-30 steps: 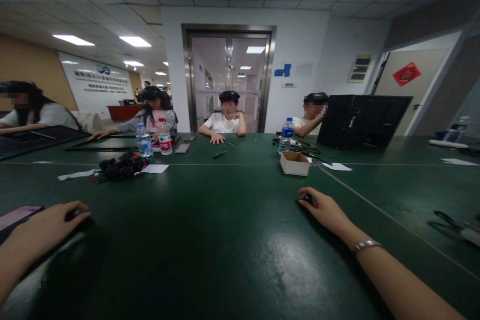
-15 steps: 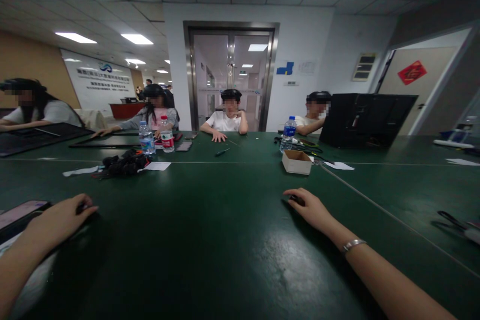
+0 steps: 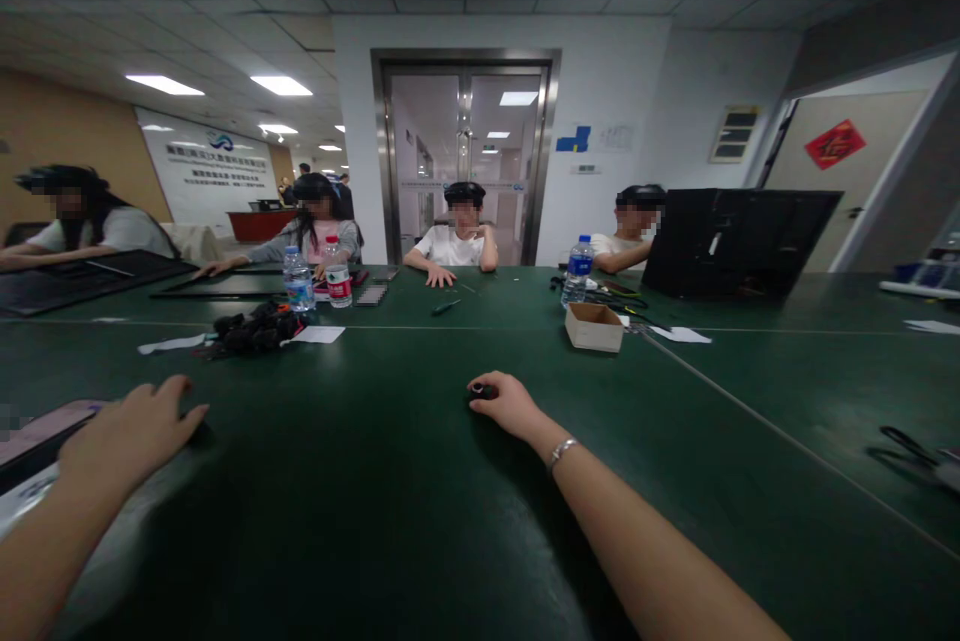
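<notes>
My right hand (image 3: 514, 407), a silver bracelet on its wrist, is closed around a small black rounded object (image 3: 478, 392) at the middle of the green table (image 3: 360, 481). Only the object's front end shows past the fingers, so its kind is unclear. At the left, my left hand (image 3: 124, 436) hovers low over the table with thumb and forefinger spread apart. No held thing shows in it. Beside and partly behind that hand lies a phone-like flat device (image 3: 45, 436) with a pinkish screen.
Across the table are a small open cardboard box (image 3: 594, 331), water bottles (image 3: 578, 271), a heap of black cables (image 3: 259, 329), paper pieces (image 3: 319, 334), a screwdriver (image 3: 446, 307) and a large black monitor (image 3: 739, 241). Several people sit at the far side.
My right hand has moved left across the table with the small black object. My left hand has spread its fingers; the dark thing seen at its fingertips before no longer shows.
</notes>
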Available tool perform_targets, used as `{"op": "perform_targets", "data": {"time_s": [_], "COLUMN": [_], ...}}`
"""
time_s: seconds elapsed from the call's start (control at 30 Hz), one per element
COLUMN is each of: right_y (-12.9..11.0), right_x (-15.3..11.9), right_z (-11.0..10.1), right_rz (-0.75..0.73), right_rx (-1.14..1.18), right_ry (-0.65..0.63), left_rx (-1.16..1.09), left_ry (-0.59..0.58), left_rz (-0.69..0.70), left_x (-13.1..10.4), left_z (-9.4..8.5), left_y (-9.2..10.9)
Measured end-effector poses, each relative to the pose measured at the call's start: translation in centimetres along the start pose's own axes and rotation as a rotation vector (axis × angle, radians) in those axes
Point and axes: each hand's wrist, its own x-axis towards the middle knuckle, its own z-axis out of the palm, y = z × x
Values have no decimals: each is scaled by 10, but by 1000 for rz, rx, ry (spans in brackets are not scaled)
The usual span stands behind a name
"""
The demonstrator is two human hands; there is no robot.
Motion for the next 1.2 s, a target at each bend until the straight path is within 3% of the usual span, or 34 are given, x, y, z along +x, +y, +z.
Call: {"op": "perform_targets", "data": {"time_s": [0.1, 0.2, 0.27, 0.33, 0.4, 0.47, 0.6, 0.8, 1.03, 1.2], "right_y": [-9, -13, -11, -7, -1, 3, 2, -3, 5, 6], "right_x": [1, -4, -6, -7, -6, -4, -2, -4, -3, -1], "right_z": [13, 20, 21, 20, 18, 15, 15, 10, 1, 4], "right_rz": [-26, -130, -218, -259, -253, -237, -290, -328, -199, -234], "right_rx": [-90, -213, -249, -249, -224, -208, -248, -369, -285, -266], "right_ry": [58, 131, 153, 187, 227, 251, 235, 245, 303, 261], "left_rx": [52, -255, -487, -673, -821, -944, -1173, -1294, -1103, -1179], "left_ry": [109, 6, -92, -140, -127, -130, -296, -413, -278, -244], "left_rz": [168, 551, 731, 830, 823, 753, 593, 502, 551, 512], "left_x": [-14, -39, -57, -70, -75, -72, -57, -47, -48, -49], "left_z": [-7, 1, 15, 30, 45, 58, 77, 83, 74, 75], "left_y": [60, 150, 208, 251, 277, 287, 283, 278, 274, 274]}}
